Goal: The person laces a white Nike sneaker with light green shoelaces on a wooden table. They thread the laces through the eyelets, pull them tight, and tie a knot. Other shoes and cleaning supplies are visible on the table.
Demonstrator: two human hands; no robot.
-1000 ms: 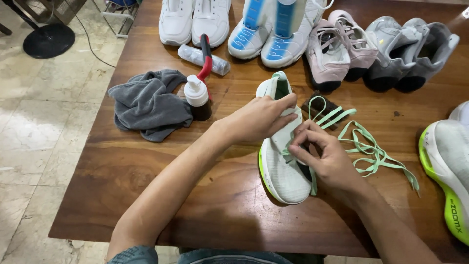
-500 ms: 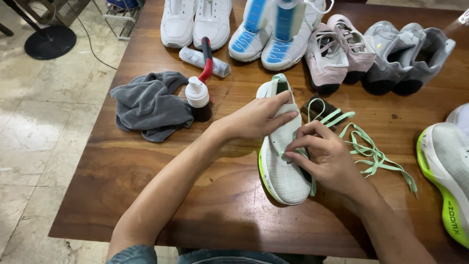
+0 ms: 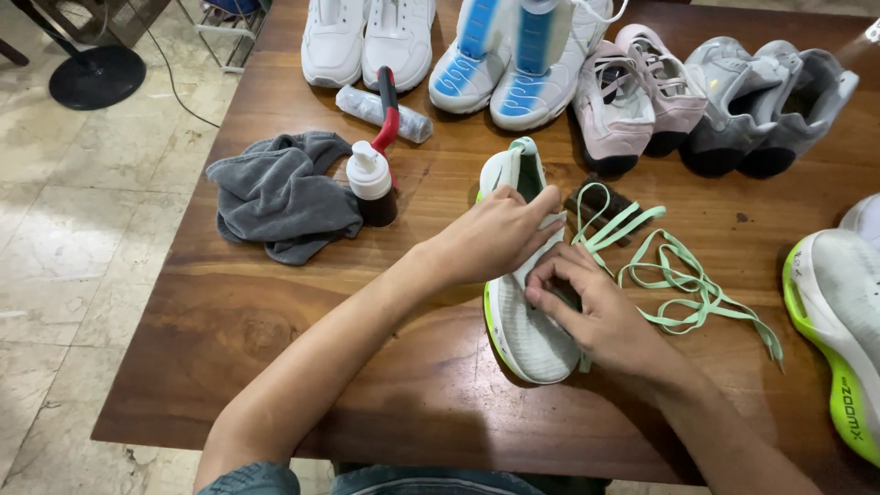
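Note:
A white running shoe (image 3: 524,335) with a lime-green sole edge lies on the wooden table (image 3: 302,312), toe toward me. My left hand (image 3: 490,240) rests on its upper and holds it down. My right hand (image 3: 596,316) pinches at the lace area on the shoe's right side. A pale green shoelace (image 3: 683,280) trails loose across the table to the right of the shoe; the end near my right fingers is hidden by them.
A grey cloth (image 3: 280,194) and a pump bottle (image 3: 371,183) sit left of the shoe. A red-handled brush (image 3: 387,117) lies behind. Several pairs of shoes line the far edge, white (image 3: 367,41), blue-white (image 3: 513,64), pink (image 3: 637,92), grey (image 3: 770,101). A matching lime-soled shoe (image 3: 839,312) lies at right.
My right hand has moved down and in from the loose lace onto the shoe's side. My left hand stays on the upper.

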